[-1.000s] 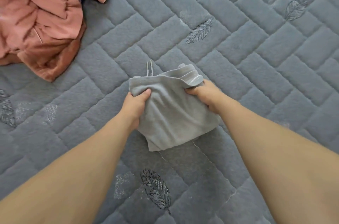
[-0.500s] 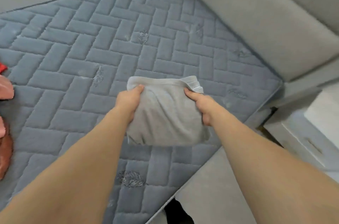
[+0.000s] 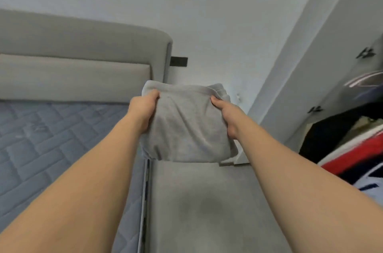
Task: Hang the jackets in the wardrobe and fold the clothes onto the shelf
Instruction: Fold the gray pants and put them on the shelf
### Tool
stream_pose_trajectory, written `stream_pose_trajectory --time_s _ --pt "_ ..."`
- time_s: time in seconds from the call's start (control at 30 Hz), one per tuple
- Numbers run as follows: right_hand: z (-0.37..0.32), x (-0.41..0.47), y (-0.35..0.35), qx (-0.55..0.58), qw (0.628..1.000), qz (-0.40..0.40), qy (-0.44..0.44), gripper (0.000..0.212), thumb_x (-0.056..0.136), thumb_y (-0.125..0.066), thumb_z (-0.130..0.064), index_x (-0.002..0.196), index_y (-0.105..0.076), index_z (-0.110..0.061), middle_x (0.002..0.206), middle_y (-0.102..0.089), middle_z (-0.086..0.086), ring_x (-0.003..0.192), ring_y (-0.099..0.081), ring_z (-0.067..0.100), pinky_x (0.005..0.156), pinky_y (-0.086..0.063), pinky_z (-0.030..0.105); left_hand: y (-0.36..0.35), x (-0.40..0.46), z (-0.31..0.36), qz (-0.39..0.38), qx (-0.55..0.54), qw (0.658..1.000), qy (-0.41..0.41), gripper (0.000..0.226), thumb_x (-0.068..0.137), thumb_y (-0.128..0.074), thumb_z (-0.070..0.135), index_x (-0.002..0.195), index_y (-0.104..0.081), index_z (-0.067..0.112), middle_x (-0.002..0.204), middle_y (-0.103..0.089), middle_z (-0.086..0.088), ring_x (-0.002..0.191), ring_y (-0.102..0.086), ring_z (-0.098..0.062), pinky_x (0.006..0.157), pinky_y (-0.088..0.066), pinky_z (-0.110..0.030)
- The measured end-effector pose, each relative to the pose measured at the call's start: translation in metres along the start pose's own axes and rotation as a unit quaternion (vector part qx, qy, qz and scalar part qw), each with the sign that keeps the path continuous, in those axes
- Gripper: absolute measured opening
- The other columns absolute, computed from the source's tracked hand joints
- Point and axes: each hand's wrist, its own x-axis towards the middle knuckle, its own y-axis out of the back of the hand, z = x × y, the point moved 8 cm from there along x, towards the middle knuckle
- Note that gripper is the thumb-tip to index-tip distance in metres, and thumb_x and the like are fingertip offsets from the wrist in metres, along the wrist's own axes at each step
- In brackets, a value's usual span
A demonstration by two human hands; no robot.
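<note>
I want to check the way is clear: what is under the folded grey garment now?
The folded grey garment, held in the air, has grey floor below and the bed edge at its left. It hides the floor directly behind it.

Both hands (image 3: 143, 110) (image 3: 227, 117) outstretched (fingers gripping)

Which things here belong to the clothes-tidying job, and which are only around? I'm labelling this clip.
Part of the job:
- folded grey garment, held up off the bed
- left hand and right hand, each gripping a top corner
- open wardrobe on the right, clothes inside

Only around:
- bed mattress
- headboard
- black wall plate
</note>
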Motion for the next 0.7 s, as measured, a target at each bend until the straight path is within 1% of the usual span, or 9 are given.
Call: stream_pose_trajectory --time_s 0.07,0.13,0.23,0.3,0.33,0.43,0.53,0.63,0.7 --pt "-0.029 -0.002 0.071 0.041 0.998 0.049 0.021 0.045 0.085 -0.073 -0.038 0.119 -0.066 -0.010 0.108 -0.073 0.013 0.095 -0.071 0.030 0.074 -0.057 0.038 -0.083 -0.016 0.032 -0.060 0.009 0.998 -0.026 0.032 0.082 -0.061 0.041 0.090 -0.057 0.010 0.077 -0.060 0.000 0.068 -0.057 -0.015 0.050 -0.038 -0.024" --pt "-0.052 -0.004 0.139 0.073 0.993 0.086 0.034 0.041 0.091 -0.066 -0.035 0.122 -0.064 -0.008 0.111 -0.071 0.015 0.096 -0.069 0.030 0.073 -0.055 0.037 -0.164 -0.035 0.058 -0.117 0.018 0.992 -0.047 0.028 0.083 -0.059 0.037 0.082 -0.059 0.010 0.076 -0.061 -0.003 0.067 -0.056 -0.019 0.054 -0.039 -0.026" --pt "-0.081 -0.009 0.234 0.116 0.984 0.125 0.050 0.026 0.099 -0.056 -0.029 0.113 -0.063 -0.009 0.093 -0.070 0.013 0.081 -0.066 0.027 0.065 -0.051 0.036 -0.275 -0.063 0.089 -0.198 0.036 0.977 -0.073 0.025 0.081 -0.060 0.037 0.081 -0.063 0.012 0.082 -0.066 -0.007 0.073 -0.060 -0.024 0.062 -0.046 -0.028" --pt "-0.099 -0.013 0.294 0.138 0.976 0.156 0.063 0.020 0.100 -0.054 -0.026 0.105 -0.063 -0.009 0.083 -0.070 0.011 0.075 -0.066 0.025 0.060 -0.050 0.035 -0.341 -0.080 0.110 -0.238 0.045 0.965 -0.101 0.024 0.081 -0.061 0.037 0.080 -0.062 0.014 0.082 -0.065 -0.004 0.073 -0.060 -0.020 0.060 -0.045 -0.027" --pt "-0.108 -0.014 0.321 0.148 0.971 0.171 0.073 0.018 0.100 -0.054 -0.024 0.103 -0.063 -0.009 0.082 -0.069 0.010 0.074 -0.066 0.025 0.059 -0.049 0.035 -0.370 -0.088 0.121 -0.252 0.052 0.959 -0.116 0.023 0.081 -0.061 0.038 0.080 -0.062 0.015 0.082 -0.064 -0.003 0.074 -0.059 -0.019 0.060 -0.044 -0.027" --pt "-0.138 -0.014 0.386 0.173 0.960 0.196 0.105 0.015 0.099 -0.056 -0.022 0.102 -0.064 -0.010 0.083 -0.071 0.011 0.077 -0.067 0.026 0.062 -0.051 0.036 -0.445 -0.107 0.152 -0.288 0.057 0.944 -0.151 0.024 0.079 -0.062 0.041 0.081 -0.062 0.017 0.086 -0.065 -0.003 0.078 -0.059 -0.019 0.061 -0.043 -0.029" --pt "-0.169 -0.007 0.440 0.203 0.945 0.217 0.137 0.016 0.096 -0.060 -0.025 0.099 -0.065 -0.010 0.080 -0.074 0.010 0.079 -0.069 0.028 0.063 -0.052 0.036 -0.512 -0.120 0.185 -0.311 0.057 0.932 -0.179 0.024 0.078 -0.063 0.043 0.082 -0.059 0.019 0.087 -0.064 -0.001 0.079 -0.059 -0.018 0.058 -0.039 -0.029" --pt "-0.201 0.003 0.492 0.226 0.923 0.256 0.177 0.021 0.093 -0.065 -0.026 0.106 -0.065 -0.010 0.095 -0.073 0.013 0.088 -0.069 0.031 0.071 -0.055 0.040 -0.578 -0.131 0.222 -0.337 0.062 0.915 -0.212 0.025 0.077 -0.064 0.043 0.083 -0.059 0.019 0.087 -0.063 0.000 0.078 -0.058 -0.018 0.057 -0.037 -0.028" --pt "-0.221 0.008 0.524 0.236 0.904 0.289 0.208 0.025 0.090 -0.068 -0.025 0.109 -0.065 -0.009 0.101 -0.073 0.015 0.091 -0.070 0.032 0.079 -0.057 0.046 -0.623 -0.138 0.244 -0.358 0.064 0.902 -0.232 0.026 0.078 -0.063 0.043 0.088 -0.060 0.019 0.088 -0.062 0.002 0.078 -0.058 -0.017 0.057 -0.037 -0.028"
